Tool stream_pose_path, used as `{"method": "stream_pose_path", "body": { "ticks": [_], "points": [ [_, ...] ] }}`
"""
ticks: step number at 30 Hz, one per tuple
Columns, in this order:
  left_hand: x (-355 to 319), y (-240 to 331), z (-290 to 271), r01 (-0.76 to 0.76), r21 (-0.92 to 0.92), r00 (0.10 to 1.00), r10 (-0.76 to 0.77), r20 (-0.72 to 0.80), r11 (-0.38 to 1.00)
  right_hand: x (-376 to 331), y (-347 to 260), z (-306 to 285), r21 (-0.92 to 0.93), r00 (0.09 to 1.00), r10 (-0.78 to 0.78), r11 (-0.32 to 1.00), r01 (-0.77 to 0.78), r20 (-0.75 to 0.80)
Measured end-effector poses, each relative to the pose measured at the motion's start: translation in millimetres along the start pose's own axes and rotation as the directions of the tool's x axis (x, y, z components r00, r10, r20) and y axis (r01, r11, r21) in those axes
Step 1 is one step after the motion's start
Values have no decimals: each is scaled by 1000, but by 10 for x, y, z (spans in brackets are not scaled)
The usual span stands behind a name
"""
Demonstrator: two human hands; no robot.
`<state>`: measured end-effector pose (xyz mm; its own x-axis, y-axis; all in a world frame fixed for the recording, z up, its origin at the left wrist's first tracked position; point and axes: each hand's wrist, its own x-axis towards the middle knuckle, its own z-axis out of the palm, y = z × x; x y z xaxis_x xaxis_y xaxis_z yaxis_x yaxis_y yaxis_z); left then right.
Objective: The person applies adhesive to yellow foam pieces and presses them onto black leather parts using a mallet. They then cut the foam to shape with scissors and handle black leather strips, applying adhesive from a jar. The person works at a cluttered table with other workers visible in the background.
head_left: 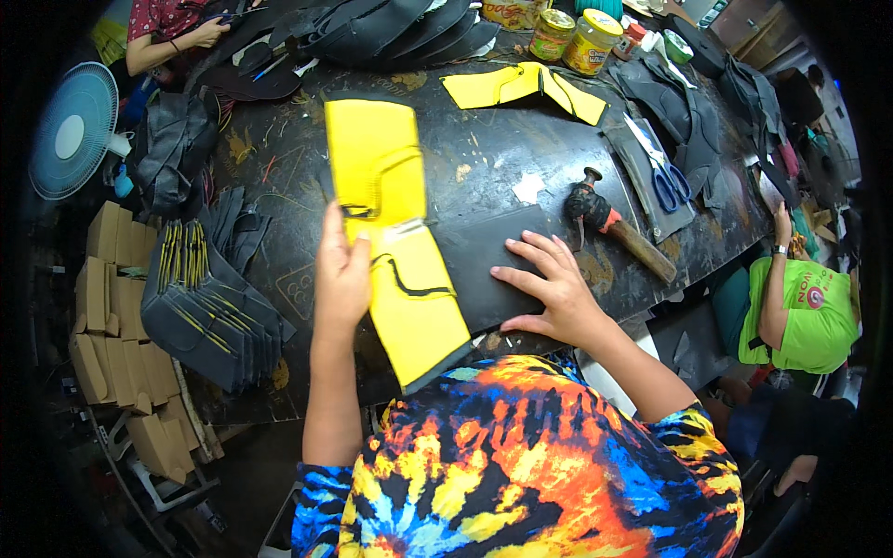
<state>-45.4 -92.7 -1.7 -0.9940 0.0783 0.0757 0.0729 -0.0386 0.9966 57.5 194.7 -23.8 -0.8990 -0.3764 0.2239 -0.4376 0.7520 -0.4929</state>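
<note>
A dark, scuffed worktable [298, 149] is being crowded along its far side by dark cut pieces [391, 37], while at the left a round fan [73, 138] is being mounted low beside the table. In front of the body, a long yellow panel [377, 149] is being held by the left hand [344, 270]; its left edge is being gripped near mid-length, the thumb being laid close to that edge and most of the fingers being hidden. The panel's long axis is being slanted from the far left toward the near right, its lower end being brought close to the patterned shirt [521, 456]. By the right hand [549, 288], nothing is being grasped: its fingers are being spread over a black sheet [484, 256], just right of the panel and apart from it. The left hand is thus being placed nearer, the panel being set between both hands. Farther right, a hammer [633, 246] and blue-handled scissors [668, 184] are being left untouched
</note>
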Motion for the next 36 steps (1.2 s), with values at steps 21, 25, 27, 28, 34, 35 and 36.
{"method": "stream_pose_path", "body": {
  "ticks": [21,25,27,28,34,35,36],
  "points": [
    [-265,-155,402,-17,197,939,-52,341,980,-273,161,-794,479,854,493,797,-367,-166],
    [-271,-186,380,13,171,938,-71,339,985,-28,-265,-554,305,969,120,951,-49,-218],
    [-282,-178,385,12,169,939,-69,338,986,53,-264,-608,40,869,351,921,-388,350],
    [-291,-163,381,-52,228,941,-29,339,972,61,-274,-640,27,875,340,928,-371,345],
    [-336,-101,396,-9,164,946,-44,320,986,138,-359,-650,222,973,225,948,-230,47],
    [-336,-103,384,25,161,944,-76,322,987,149,-370,-632,207,955,268,934,-290,130],
    [-316,-114,378,26,141,938,-73,340,990,156,-356,-643,23,892,297,946,-323,341]
  ]
}}
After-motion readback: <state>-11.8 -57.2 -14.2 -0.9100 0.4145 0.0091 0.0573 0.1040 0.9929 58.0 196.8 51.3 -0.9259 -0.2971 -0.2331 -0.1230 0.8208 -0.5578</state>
